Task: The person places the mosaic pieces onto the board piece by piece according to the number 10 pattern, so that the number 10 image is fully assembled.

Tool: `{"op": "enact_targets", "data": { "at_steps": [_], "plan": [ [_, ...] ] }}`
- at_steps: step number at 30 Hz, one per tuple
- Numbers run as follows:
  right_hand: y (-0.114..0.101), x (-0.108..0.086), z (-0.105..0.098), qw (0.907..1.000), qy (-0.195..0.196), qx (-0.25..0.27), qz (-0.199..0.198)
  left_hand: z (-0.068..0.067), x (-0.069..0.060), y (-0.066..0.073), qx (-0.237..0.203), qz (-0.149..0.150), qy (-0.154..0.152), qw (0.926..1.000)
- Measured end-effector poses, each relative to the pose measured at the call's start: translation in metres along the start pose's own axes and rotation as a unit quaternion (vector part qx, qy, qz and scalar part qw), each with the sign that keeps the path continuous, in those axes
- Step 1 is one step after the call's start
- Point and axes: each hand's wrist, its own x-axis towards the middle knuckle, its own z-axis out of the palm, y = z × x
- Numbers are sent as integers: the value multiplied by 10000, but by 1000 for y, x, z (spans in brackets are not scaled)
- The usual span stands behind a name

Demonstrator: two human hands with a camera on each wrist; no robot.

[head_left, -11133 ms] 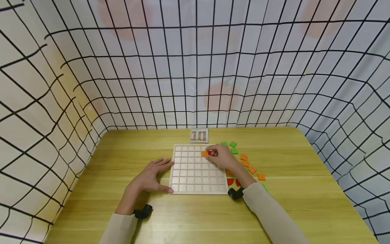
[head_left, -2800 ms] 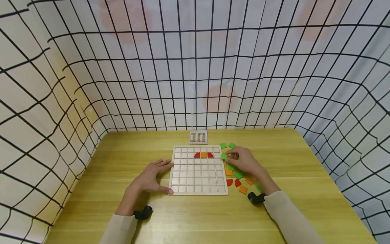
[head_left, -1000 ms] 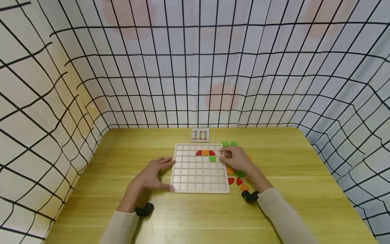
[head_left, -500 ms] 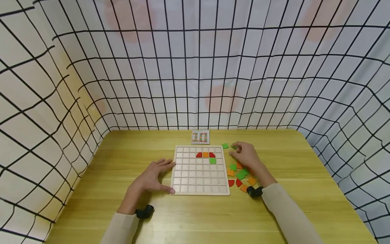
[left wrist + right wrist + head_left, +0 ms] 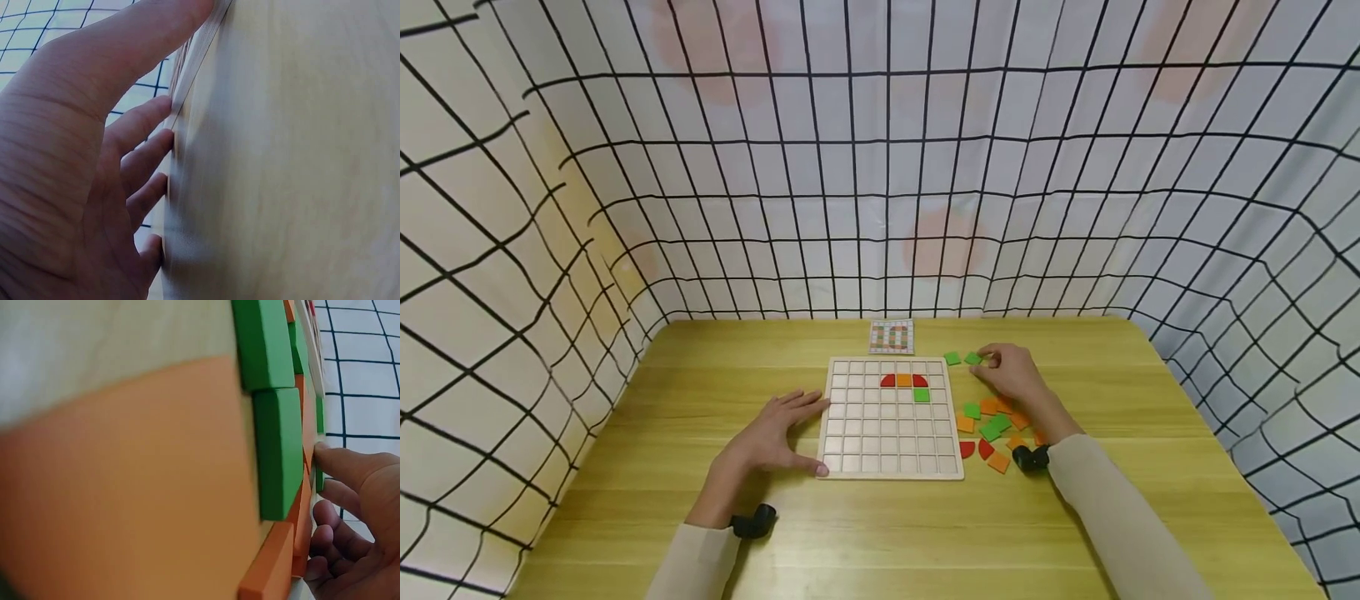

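"One flat, square, green tile (image 5: 972, 358) matters most here. Where is it from the right hand (image 5: 1013, 372)?"

"Just left of the thumb and forefinger tips, on the yellow wood-grain table (image 5: 880, 533), beyond the far right corner of the pale wooden gridded board (image 5: 889, 427)."

"Does the hand have it?"

"I can't tell. Thumb and forefinger leave only a narrow gap, their tips close by the tile's edges, but neither the head view nor the right wrist view settles whether they pinch it. The other fingers curl in."

"Any long axis to mind?"

"None, being square. It does lie skewed to the board's grid, so lining it up would, I judge, call for a small turn."

"And between it and the board?"

"A second green square tile (image 5: 952, 358), nearer the corner. A low path leftward could brush it."

"Which pieces on the board lie nearest?"

"A red quarter-round piece (image 5: 921, 381), with a green square piece (image 5: 921, 395) in the cell on its near side. Both are left of the skewed tile and closer to the person."

"Could the left hand (image 5: 772, 433) reach?"

"Poorly. It's spread against the board's left edge, well apart; the right is plainly nearer."
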Motion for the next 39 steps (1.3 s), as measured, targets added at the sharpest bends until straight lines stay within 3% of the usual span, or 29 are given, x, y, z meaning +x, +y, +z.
{"op": "enact_targets", "data": {
  "at_steps": [6,16,27,39],
  "plan": [
    [0,0,6,9998,-140,117,-17,1,-6,-4,40,-67,19,10000],
    [5,-3,0,9997,-131,73,-171,3,-1,-3,3,-31,30,10000],
    [2,-14,-9,9980,-237,576,-130,1,2,-2,-7,8,68,10000],
    [-8,-25,-2,9964,-159,606,-579,2,2,-3,7,1,42,10000]
  ]
}}
